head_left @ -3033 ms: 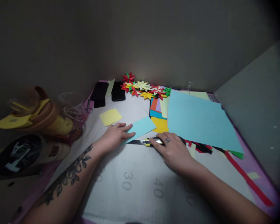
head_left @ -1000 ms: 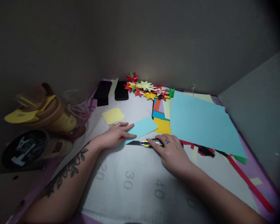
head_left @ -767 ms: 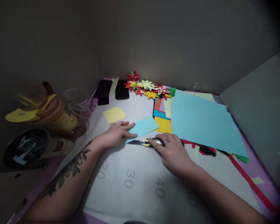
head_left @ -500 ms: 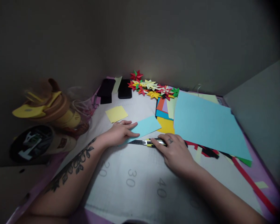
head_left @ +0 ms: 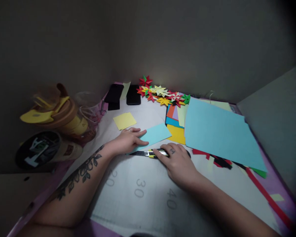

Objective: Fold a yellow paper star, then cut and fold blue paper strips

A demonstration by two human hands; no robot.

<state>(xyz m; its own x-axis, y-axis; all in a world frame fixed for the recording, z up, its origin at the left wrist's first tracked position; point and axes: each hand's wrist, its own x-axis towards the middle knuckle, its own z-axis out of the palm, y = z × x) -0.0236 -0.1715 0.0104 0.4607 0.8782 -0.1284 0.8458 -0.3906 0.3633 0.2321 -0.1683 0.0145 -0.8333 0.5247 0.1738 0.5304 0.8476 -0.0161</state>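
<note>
Pressing down on a light blue paper piece [head_left: 158, 132], my left hand [head_left: 128, 140] lies with its fingers stretched out and apart. The paper is folded or layered; I cannot tell which. My right hand [head_left: 179, 161] is closed around a black and yellow utility knife [head_left: 151, 154]. Its long blade [head_left: 139, 153] points left, out along the paper's near edge and close to my left hand. Part of the knife's handle is hidden under my right fingers. Beyond my left hand, a small stack of pale yellow paper squares [head_left: 124, 120] lies flat.
Large light blue sheets [head_left: 222, 131] and paper scraps [head_left: 219, 162] lie at the right. Folded paper stars [head_left: 160, 90] line the back beside a black phone [head_left: 133, 94]. A yellow-lidded tumbler [head_left: 74, 121] and a black-lidded cup [head_left: 39, 149] stand left. Walls enclose the table mat [head_left: 153, 210].
My right hand has moved left with the utility knife, its blade sliding along the paper's near edge. My left hand stays on the paper. The view has shifted slightly.
</note>
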